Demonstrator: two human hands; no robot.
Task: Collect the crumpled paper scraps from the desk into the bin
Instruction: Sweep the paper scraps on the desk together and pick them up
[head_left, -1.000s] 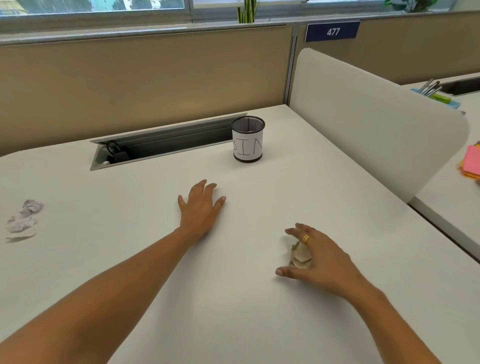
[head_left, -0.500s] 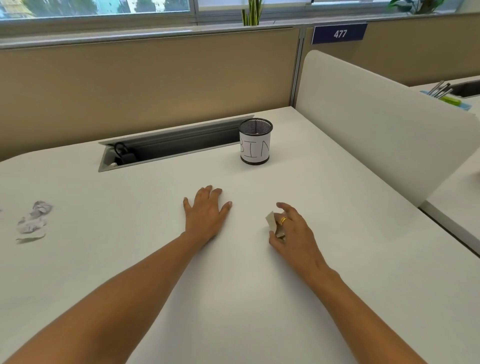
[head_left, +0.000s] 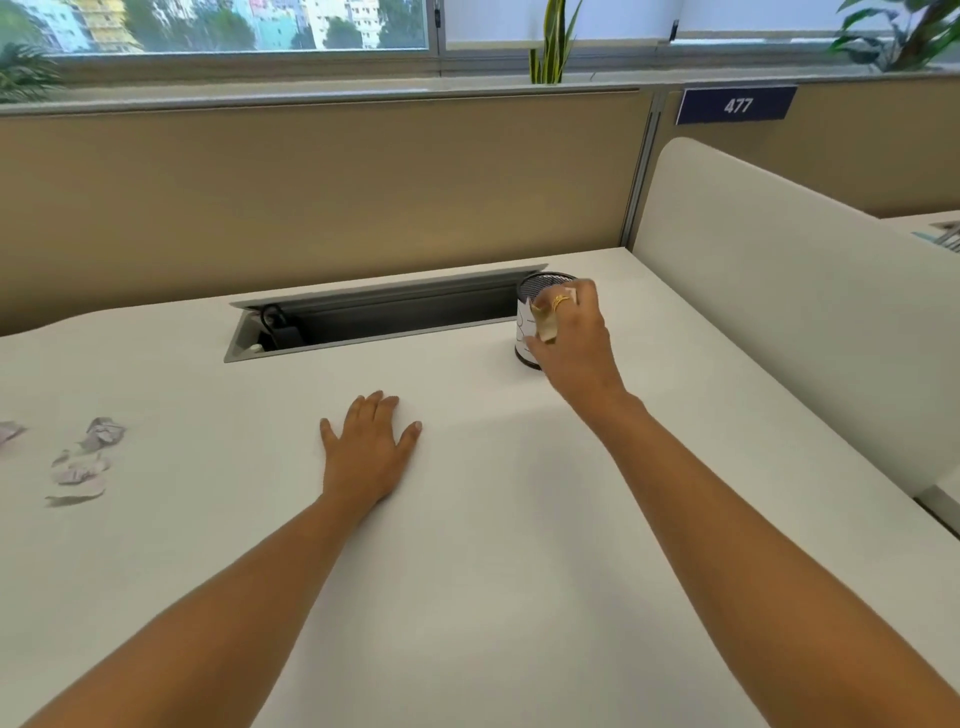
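the right hand (head_left: 571, 340) pinches a crumpled paper scrap (head_left: 546, 326) just in front of the mesh bin (head_left: 537, 285), at one o'clock from the left hand (head_left: 371, 447), which lies flat with straight fingers on the desk (head_left: 467, 571), more scraps (head_left: 85, 460) lying at its nine o'clock.

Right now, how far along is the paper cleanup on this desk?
Done: nothing I can confirm, because the inside of the bin is hidden. In hand: the right hand pinches one scrap close to the bin's rim, not yet dropped. The left hand rests flat on the desk, holding nothing. Left: a cluster of crumpled scraps lies near the desk's left edge.
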